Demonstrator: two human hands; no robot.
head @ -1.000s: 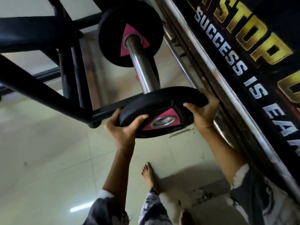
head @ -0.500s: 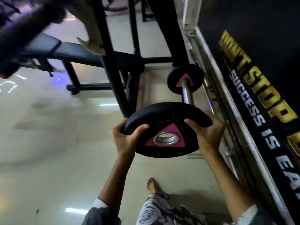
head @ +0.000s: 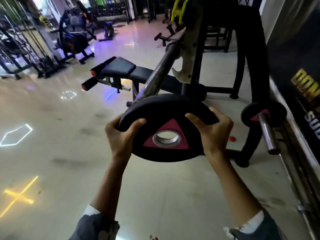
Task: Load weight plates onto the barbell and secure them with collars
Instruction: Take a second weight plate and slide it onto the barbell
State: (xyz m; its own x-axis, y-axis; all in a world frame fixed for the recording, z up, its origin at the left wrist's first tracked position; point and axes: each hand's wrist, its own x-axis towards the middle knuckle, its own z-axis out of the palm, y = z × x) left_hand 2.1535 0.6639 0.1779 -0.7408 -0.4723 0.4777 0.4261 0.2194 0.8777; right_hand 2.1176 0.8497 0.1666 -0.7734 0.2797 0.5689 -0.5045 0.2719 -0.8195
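— Up and away comes the weight plate point(head: 166, 129): a second ago it hung just off the storage peg point(head: 267, 134) by the wall, and now it sits out in front of the chest, well clear of that peg.

— Who has it?

— Both hands. Left hand point(head: 120, 135) curls over the left rim, right hand point(head: 213, 132) over the right rim, thumbs on the top face, fingers wrapped under. Plate lies nearly flat, its metal-ringed hole facing up.

— And the bar?

— Barbell point(head: 162, 70) rests high in the bench rack point(head: 189, 54), its shaft running down behind the plate's far edge. Its sleeve end is hidden, so I can't tell if anything's loaded.

— So what's left?

— I'd say tipping the plate upright and lining up the hole. No collars visible yet.
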